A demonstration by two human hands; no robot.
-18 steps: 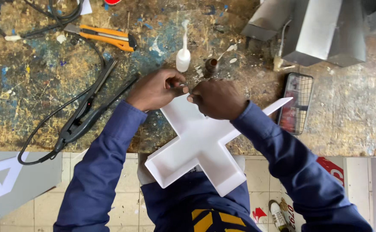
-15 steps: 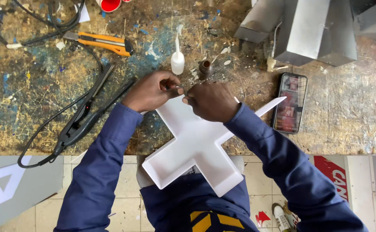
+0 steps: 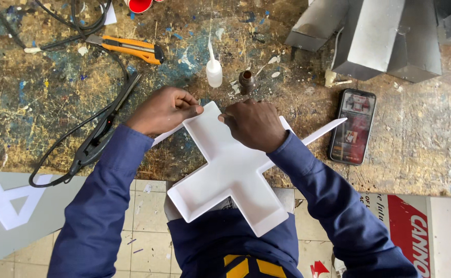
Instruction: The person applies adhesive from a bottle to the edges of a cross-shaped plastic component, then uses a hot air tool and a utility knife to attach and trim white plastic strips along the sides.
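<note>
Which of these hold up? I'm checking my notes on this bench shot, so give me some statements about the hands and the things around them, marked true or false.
1. Both hands grip the white cross-shaped tray at its far arm. True: the left hand and the right hand pinch that end.
2. The orange utility knife is in the right hand. False: it lies on the workbench, untouched.
3. A phone lies to the right of the hands. True.
4. The small white squeeze bottle lies on its side inside the tray. False: it stands on the bench beyond the tray.
</note>
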